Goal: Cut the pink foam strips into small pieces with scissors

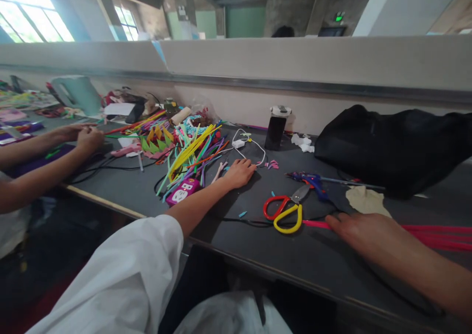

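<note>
My left hand [239, 173] lies palm down on the dark table, its fingers lightly bent and apart, beside a white cable [264, 152] and several small pink pieces [272, 165]. Nothing shows in its grasp. To the right, my right hand [359, 230] rests with extended fingers across pink pipe cleaners [438, 233], which stick out on both sides of it; its palm side is hidden. Scissors with one red and one yellow handle [288, 227] lie partly open just left of its fingertips. Behind them is a blue glue gun [317, 184].
A heap of colourful pipe cleaners [193, 152] and a purple power socket [182, 192] lie left of my forearm. Along the back stand a dark bottle [276, 130] and a black bag [391, 147]. Another person's hands [86, 136] work at the far left.
</note>
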Demonstrator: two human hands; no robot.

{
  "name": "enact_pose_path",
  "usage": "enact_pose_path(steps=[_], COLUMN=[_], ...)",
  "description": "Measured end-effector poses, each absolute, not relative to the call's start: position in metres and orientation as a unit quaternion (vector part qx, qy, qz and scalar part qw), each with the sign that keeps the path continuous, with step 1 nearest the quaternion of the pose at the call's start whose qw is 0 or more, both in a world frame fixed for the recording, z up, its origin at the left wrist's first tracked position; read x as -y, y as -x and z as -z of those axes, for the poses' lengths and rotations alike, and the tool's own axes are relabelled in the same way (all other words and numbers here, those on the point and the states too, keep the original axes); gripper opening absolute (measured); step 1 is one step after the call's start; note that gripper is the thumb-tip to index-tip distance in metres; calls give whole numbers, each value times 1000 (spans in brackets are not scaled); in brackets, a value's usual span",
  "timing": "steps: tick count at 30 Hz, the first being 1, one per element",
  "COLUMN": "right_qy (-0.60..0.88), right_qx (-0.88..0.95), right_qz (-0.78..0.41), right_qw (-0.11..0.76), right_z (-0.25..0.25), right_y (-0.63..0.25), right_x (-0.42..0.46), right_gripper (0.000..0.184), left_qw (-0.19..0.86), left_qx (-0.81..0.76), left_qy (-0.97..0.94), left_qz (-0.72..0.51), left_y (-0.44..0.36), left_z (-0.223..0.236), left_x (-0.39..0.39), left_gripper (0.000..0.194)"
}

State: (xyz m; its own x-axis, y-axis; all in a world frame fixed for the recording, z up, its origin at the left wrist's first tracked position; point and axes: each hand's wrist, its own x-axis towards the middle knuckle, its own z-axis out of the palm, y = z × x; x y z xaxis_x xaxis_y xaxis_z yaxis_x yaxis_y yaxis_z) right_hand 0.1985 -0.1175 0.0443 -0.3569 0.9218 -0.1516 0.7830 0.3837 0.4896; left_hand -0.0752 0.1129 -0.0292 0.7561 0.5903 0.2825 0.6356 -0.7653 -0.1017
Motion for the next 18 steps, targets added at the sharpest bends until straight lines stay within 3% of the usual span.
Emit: enact_pose_path(steps=[6, 9, 14, 18], right_qy=[-469, -442, -444, -467], right_qx=[-842, -850, -834, -820], right_qz=[-244, -275, -321, -322], right_qw=[110, 86, 66, 72], right_z=[-56, -61, -73, -85], right_y=[-195, -184, -170, -170], right_x=[124, 119, 94, 74], right_gripper=[33, 26, 27, 19], left_qw=[96, 65, -225, -533], left_qx=[329, 317, 209, 187], left_qy=[926, 910, 856, 730], left_qz=[159, 260, 417, 385], left_y=[73, 57, 31, 32], left_z=[6, -7, -10, -17], left_x=[-110, -82, -33, -16], left_gripper=[29, 31, 21, 33])
